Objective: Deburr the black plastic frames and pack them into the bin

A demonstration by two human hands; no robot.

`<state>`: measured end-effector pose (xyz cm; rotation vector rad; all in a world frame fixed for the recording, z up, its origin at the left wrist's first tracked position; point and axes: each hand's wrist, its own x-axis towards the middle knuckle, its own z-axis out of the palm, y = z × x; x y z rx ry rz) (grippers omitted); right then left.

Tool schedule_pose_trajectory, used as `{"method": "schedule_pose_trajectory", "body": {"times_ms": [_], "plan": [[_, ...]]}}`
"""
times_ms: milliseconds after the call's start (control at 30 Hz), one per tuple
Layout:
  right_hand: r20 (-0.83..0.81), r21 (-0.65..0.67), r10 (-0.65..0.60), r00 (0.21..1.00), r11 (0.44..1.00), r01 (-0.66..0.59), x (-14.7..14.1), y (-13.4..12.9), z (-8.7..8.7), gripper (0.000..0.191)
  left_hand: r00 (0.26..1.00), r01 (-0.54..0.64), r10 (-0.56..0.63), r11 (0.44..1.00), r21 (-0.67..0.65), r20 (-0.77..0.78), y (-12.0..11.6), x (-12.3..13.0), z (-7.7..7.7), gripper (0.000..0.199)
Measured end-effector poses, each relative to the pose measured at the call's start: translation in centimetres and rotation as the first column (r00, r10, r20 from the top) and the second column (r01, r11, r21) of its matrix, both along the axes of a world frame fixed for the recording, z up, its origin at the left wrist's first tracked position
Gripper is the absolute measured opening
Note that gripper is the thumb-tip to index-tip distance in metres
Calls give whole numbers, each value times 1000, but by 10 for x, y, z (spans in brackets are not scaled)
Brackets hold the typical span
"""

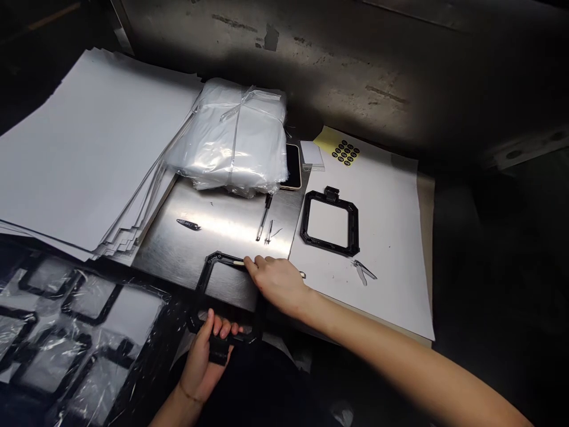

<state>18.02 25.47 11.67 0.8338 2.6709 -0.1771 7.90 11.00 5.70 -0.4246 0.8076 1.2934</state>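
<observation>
- Working on the black frame (pixel 204 284) seems to be the step in hand: the right hand (pixel 278 284) brings a thin pale stick (pixel 239 263) to its upper bar.
- The black frame is in front of the person, at the near edge of the metal table (pixel 222 219), and the left hand (pixel 202 359) supports it from below.
- Fingers of the left hand are closed on the lower bar, near the dark block (pixel 219 351) there; the thumb is on the near side.
- Fingers of the right hand are clamped together on the stick. Its tip shows at the bar, but I cannot tell if it presses or only touches lightly, nor what it leaves there.
- To move the stick along the bar, I judge that the left hand must hold the frame firm and the right hand must follow the bar with light, even pressure.
- Near the corner, a slower turn of the wrist would be wise, because the stick could slip off the narrow bar.
- A second frame (pixel 354 228) lies flat on the white sheet (pixel 391 237), with the small snips (pixel 365 273) just beside it.
</observation>
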Motion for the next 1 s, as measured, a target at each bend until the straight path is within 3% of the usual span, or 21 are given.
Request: {"method": "schedule_pose_trajectory", "body": {"times_ms": [367,1000], "plan": [[-8,16,-6,1000,1000,6,-2,-2,-3,23,1000,10,-10,1000,-7,-7,-1,-1,-3,35],[-11,9,65,998,998,-65,-13,-12,11,23,998,-64,63,992,-106,-14,1,2,0,37]]}}
